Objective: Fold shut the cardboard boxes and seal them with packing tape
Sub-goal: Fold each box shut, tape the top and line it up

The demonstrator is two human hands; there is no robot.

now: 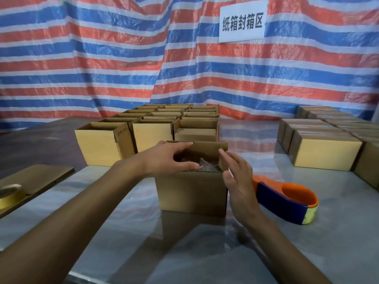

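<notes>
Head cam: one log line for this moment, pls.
step: folding flaps | box: open, untaped | left hand: on far flap | right hand: against right flap | tape dispenser: lying right of box

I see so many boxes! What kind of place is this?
Probably a carton-packing station: rows of open brown cardboard boxes, an orange and blue plastic tape dispenser, and a white paper sign reading "carton sealing area" in Chinese.

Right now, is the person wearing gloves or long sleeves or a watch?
No. The left hand and right hand are bare, with no gloves. The left forearm and right forearm are bare too, with no sleeves reaching into the picture. No watch, ring or bracelet shows.
</notes>
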